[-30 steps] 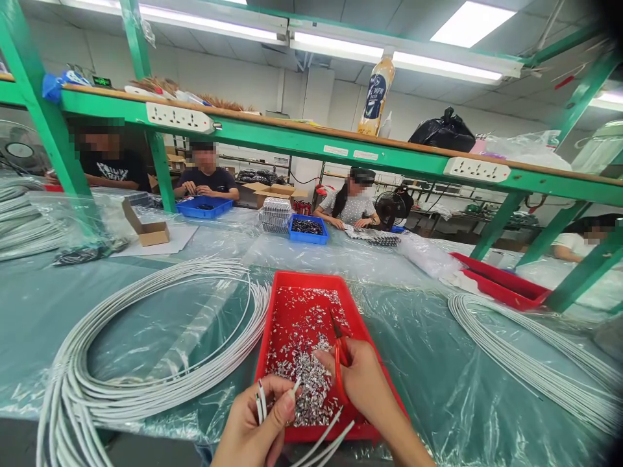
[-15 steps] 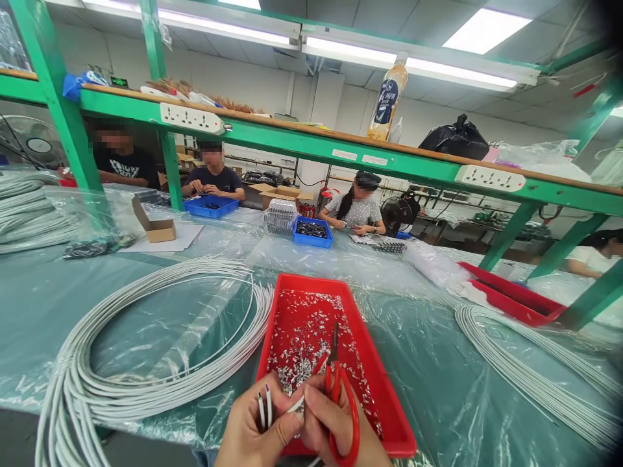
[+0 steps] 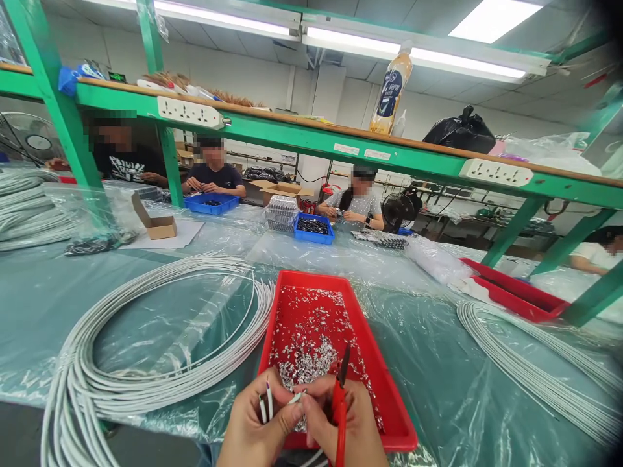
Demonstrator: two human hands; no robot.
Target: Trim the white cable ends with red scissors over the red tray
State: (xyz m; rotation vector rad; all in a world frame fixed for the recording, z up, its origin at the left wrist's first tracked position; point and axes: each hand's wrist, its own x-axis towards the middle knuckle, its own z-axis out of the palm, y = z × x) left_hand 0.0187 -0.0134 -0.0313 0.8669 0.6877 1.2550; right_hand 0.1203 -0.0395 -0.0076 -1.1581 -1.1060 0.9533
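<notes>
Over the near end of a red tray [image 3: 389, 383], my left hand [image 3: 250, 425] is closed around several white cables [image 3: 270, 403]. Two cable ends stick up between its fingers, one with a purple tip. Another cable end [image 3: 296, 397] is pinched where the fingertips of both hands meet. Red-handled scissors [image 3: 341, 415] hang in my right hand [image 3: 363, 421], blades pointing up and away. Whether those blades are parted is hard to see. Small silvery scraps [image 3: 311, 357] are scattered over the tray floor, heaped just beyond my fingers.
A large coil of white cable [image 3: 160, 402] lies left of the tray, and another coil [image 3: 516, 370] lies right. Farther back are a small cardboard box [image 3: 163, 227], a blue bin [image 3: 314, 237] and a second red tray [image 3: 516, 292]. A green shelf frame [image 3: 292, 139] crosses above; people sit beyond.
The scissors have turned in my right hand, so their handles now appear edge-on and the blades have shifted slightly right. Both hands still meet at the cable end. The view has shifted slightly.
</notes>
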